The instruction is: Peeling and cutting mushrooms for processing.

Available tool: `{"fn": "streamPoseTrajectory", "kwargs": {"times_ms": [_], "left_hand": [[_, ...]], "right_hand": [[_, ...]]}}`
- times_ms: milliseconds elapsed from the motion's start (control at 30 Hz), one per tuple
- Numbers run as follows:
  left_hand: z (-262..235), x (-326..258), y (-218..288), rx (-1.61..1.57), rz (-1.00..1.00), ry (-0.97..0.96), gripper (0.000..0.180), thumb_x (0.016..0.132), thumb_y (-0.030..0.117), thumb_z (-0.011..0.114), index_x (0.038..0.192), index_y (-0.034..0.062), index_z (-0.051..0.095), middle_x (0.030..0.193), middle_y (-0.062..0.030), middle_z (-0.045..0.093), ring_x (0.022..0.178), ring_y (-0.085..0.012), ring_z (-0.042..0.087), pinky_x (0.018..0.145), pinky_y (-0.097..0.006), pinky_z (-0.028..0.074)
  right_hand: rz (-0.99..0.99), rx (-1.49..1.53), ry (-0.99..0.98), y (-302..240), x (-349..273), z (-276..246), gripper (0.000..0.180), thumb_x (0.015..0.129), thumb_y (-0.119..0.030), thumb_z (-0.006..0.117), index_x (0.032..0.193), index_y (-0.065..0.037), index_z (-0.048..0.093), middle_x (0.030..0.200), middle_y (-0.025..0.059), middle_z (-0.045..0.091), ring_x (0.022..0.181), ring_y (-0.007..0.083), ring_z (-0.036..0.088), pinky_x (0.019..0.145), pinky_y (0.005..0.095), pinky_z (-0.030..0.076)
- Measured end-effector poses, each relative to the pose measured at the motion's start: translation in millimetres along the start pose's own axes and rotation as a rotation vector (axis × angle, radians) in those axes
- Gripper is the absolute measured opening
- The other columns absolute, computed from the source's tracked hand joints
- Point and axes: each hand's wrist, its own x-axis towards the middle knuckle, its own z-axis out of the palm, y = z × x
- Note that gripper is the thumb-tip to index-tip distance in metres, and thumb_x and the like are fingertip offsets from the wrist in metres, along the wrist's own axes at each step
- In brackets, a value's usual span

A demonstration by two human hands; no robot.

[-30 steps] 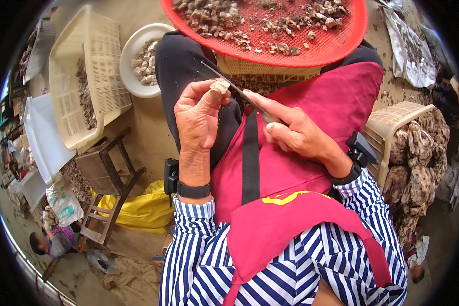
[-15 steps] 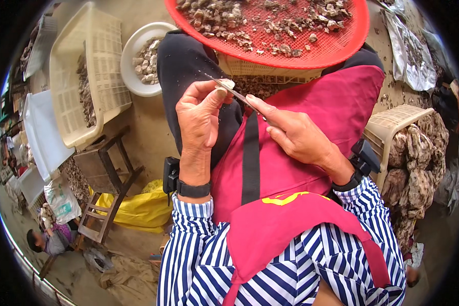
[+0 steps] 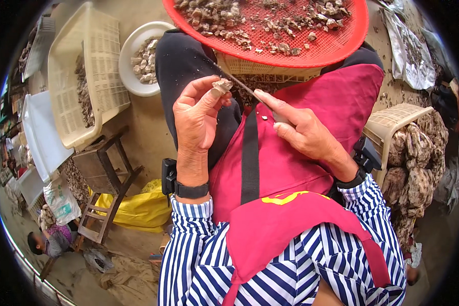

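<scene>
My left hand [image 3: 195, 122] pinches a small, rough, whitish-brown lump [image 3: 222, 84] between thumb and fingertips; its exact kind I cannot make out. A thin-bladed knife [image 3: 245, 87] sits in my right hand [image 3: 311, 133], index finger stretched along it and fingers closed round the handle. The blade points up and left, passing just right of the lump with a small gap. A tiny white chip [image 3: 264, 118] lies on my magenta apron [image 3: 300, 168] below the knife. Across my knees, a round red mesh tray [image 3: 336, 57] bears several brown-grey lumps and crumbs.
Left of my knee stands a white basin [image 3: 124, 71] of pale trimmed pieces. Beyond it are a cream slotted crate [image 3: 104, 71], a wooden chair [image 3: 98, 171] and a yellow sack [image 3: 137, 211]. At right, another crate [image 3: 392, 120] adjoins large brown lumps [image 3: 415, 158]. A person [image 3: 53, 239] is far left.
The knife has moved off the lump, down and right with my right hand. My left hand has turned the lump, showing a rougher side. A white chip now shows on the apron.
</scene>
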Motion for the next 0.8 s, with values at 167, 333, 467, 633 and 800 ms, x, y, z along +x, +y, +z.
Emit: {"fn": "streamPoseTrajectory", "kwargs": {"times_ms": [167,333,467,633,800], "left_hand": [[2.1,0.4,0.6,-0.065,-0.015,0.005,0.022,0.082,0.001,0.062,0.103,-0.004,0.058,0.09,-0.0137,0.065,0.073,-0.0193,0.064,0.064,-0.028,0.052],[1.1,1.6,0.9,0.006,0.009,0.065,0.019,0.082,0.003,0.064,0.098,-0.003,0.057,0.088,-0.0146,0.065,0.07,-0.018,0.063,0.062,-0.027,0.051],[-0.8,2.0,2.9,0.018,-0.021,0.037,0.017,0.083,0.002,0.062,0.099,-0.0007,0.057,0.092,-0.0166,0.063,0.071,-0.0168,0.06,0.06,-0.025,0.048],[-3.6,2.5,2.7,-0.008,-0.039,-0.013,0.016,0.083,0.001,0.062,0.098,-0.0019,0.059,0.091,-0.0171,0.064,0.07,-0.0172,0.059,0.059,-0.024,0.049],[-9.0,1.2,2.4,0.036,-0.083,-0.063,0.016,0.082,0.001,0.062,0.097,-0.0027,0.059,0.09,-0.0167,0.063,0.069,-0.0177,0.06,0.059,-0.024,0.05]], "right_hand": [[-0.149,-0.132,0.031,12.6,2.7,8.9,0.063,0.079,-0.001,0.049,0.138,-0.011,0.033,0.128,0.0207,0.047,0.102,0.0373,0.055,0.087,0.0402,0.045],[-0.168,-0.258,0.026,10.6,0.0,4.3,0.062,0.077,0.0,0.05,0.137,-0.01,0.036,0.109,0.0201,0.058,0.09,0.0346,0.059,0.078,0.0386,0.047],[-0.124,-0.445,-0.027,13.4,-5.1,-1.8,0.062,0.075,0.001,0.052,0.135,-0.009,0.04,0.087,0.0166,0.059,0.077,0.0315,0.058,0.069,0.0378,0.046],[-0.121,-0.496,-0.019,10.4,-4.3,-1.7,0.062,0.076,0.0,0.053,0.136,-0.01,0.039,0.077,0.0154,0.055,0.069,0.0315,0.055,0.064,0.0395,0.044],[-0.168,-0.43,0.003,11.8,9.5,6.6,0.061,0.078,0.0,0.052,0.136,-0.009,0.038,0.076,0.0153,0.054,0.07,0.0309,0.054,0.066,0.0389,0.044]]}}
